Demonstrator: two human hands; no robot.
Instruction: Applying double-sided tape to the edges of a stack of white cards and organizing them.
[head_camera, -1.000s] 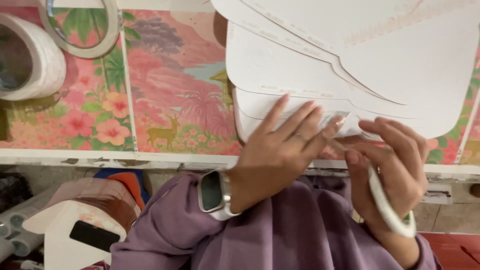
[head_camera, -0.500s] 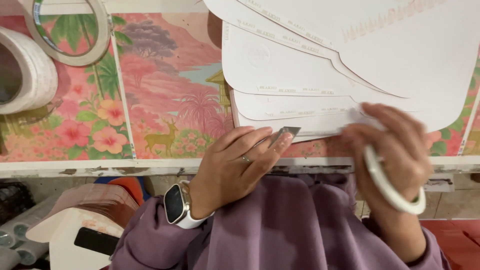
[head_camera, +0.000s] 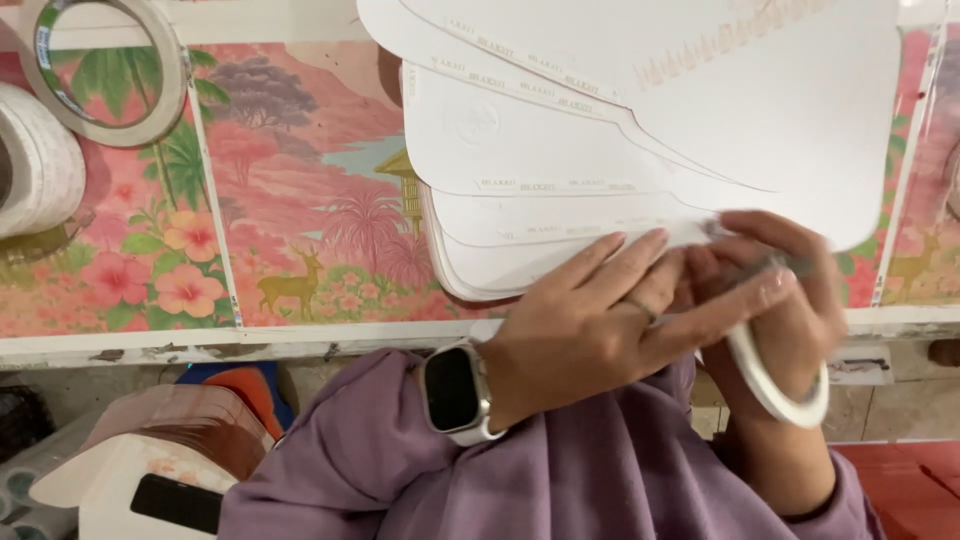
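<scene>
While my right hand (head_camera: 790, 300), a tape roll (head_camera: 775, 385) ringing its wrist, pinches the tape end at centre right, I'd press it flat with my left hand's (head_camera: 600, 330) spread fingers onto the white card stack (head_camera: 560, 190).

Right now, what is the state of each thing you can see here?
left hand: fingers spread flat on the card edge
right hand: partly blurred, tape roll ringed around it
white cards: stacked, fanned out
tape ring: lying flat on table
watch: screen dark
</scene>
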